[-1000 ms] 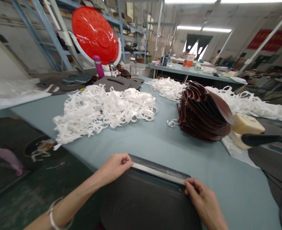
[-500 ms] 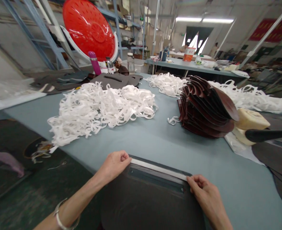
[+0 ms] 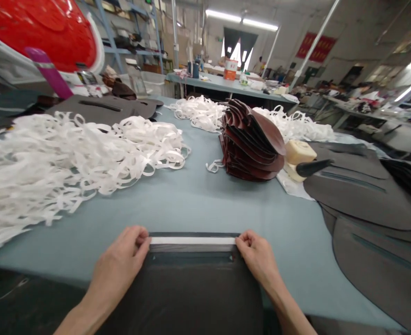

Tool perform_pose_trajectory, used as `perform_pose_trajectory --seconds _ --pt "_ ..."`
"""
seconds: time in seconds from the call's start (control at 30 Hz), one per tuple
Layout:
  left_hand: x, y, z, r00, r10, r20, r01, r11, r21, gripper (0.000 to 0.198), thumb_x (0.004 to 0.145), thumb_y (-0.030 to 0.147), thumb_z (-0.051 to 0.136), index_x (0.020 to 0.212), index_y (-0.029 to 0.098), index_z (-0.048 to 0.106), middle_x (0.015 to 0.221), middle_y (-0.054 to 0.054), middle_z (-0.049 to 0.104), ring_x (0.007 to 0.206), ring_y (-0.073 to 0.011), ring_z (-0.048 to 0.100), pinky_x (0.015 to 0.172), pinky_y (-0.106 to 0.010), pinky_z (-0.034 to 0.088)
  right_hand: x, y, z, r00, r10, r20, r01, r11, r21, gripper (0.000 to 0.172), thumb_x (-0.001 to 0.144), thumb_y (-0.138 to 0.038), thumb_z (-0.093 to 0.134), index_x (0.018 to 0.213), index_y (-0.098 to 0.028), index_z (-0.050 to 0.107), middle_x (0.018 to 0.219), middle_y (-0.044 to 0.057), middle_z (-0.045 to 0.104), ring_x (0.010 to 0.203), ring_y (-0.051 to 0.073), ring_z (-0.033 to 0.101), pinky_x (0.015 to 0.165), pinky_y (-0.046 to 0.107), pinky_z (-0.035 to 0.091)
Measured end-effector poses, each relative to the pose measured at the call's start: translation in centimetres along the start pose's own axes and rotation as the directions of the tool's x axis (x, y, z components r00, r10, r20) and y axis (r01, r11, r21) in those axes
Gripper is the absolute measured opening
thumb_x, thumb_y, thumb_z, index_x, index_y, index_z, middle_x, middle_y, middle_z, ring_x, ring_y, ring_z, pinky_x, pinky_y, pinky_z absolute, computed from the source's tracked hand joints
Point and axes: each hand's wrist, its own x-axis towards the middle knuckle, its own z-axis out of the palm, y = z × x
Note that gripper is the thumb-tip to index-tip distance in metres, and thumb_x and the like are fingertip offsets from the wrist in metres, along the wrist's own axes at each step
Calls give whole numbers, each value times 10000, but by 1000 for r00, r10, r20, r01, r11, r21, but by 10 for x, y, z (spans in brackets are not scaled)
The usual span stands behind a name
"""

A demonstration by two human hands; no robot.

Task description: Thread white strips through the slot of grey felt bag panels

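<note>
On a long gray-blue worktable [image 3: 191, 204], past a lidded-from-view far bucket [image 3: 230, 70] and heaps of white trimmings [image 3: 69, 158], a dark panel [image 3: 191, 293] lies with a white strip [image 3: 191, 240] along it, pinched at opposite ends by the nearly closed left hand [image 3: 120, 260] and right hand [image 3: 257, 256].

Mine: left hand [image 3: 116, 263], right hand [image 3: 257, 256], two in all. White strip [image 3: 191, 240], one. White ribbon heaps [image 3: 69, 158], three. Brown leather stack [image 3: 250, 139], one. Red disc [image 3: 34, 32], one.

white strip [image 3: 191, 240] now level across the view, no longer tilted, with left hand [image 3: 120, 258] and right hand [image 3: 256, 253] square at its ends; white pile [image 3: 69, 158] now running off the left edge; grey panel [image 3: 362, 195] wider at right; red lid [image 3: 34, 37] cut off at top left.
</note>
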Motion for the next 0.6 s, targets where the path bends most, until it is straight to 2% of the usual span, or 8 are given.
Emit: perform_pose_trajectory --seconds 0.1,0.2,0.27,0.3,0.37,0.43,0.47,0.6 --pt "-18 4 5 962 251 -104 -231 958 170 289 934 265 320 1032 196 583 1007 -76 616 907 -227 578 794 -355 434 -1 -1 -1 1000 3 -10 -4 999 -46 175 816 -314 510 677 -216 551 557 -39 549 559 125 509 526 226 274" --pt "-36 9 8 931 349 -107 -299 897 327 349 927 270 366 1210 206 560 1138 -129 584 1012 -291 553 810 -421 440 -7 -3 3 996 -51 -73 35 979 -202 89 838 -273 522 810 -207 575 594 -28 568 548 131 511 525 234 269" --pt "-42 11 9 922 377 -87 -318 866 385 403 909 331 437 1301 270 508 1218 -146 544 1085 -331 526 814 -450 447 -14 -9 10 972 -205 -116 153 925 -347 119 868 -200 479 901 -204 594 694 5 598 577 139 520 533 244 277" --pt "-42 13 9 919 386 -78 -327 858 396 430 899 358 464 1325 300 485 1247 -148 526 1120 -340 510 828 -459 448 -17 -14 16 938 -329 -109 261 878 -402 177 879 -163 453 958 -211 604 775 27 610 624 146 536 548 247 293" --pt "-35 14 8 916 395 -72 -339 857 388 452 892 400 488 1337 323 469 1293 -144 502 1185 -334 478 877 -464 439 -22 -28 28 810 -585 -48 507 739 -444 275 889 -132 436 1080 -245 599 918 56 605 753 172 551 614 262 342" --pt "-22 14 5 916 396 -71 -346 865 363 430 905 412 474 1326 329 476 1325 -128 490 1237 -306 448 920 -450 425 -22 -43 40 684 -730 7 664 618 -421 255 889 -174 478 1100 -252 597 944 61 592 839 203 537 695 303 377" --pt "-14 14 4 915 397 -69 -351 869 350 404 917 399 458 1314 333 486 1336 -114 489 1257 -292 436 937 -443 417 -20 -50 45 654 -756 12 693 593 -410 193 887 -199 498 1035 -234 615 934 64 590 858 215 529 725 324 385" --pt "10 10 3 918 380 -110 -337 896 289 347 937 335 428 1272 307 515 1324 -84 514 1275 -264 424 977 -441 386 -2 -66 52 703 -709 -50 626 651 -430 112 876 -268 554 816 -180 590 934 94 589 869 227 540 744 334 406"
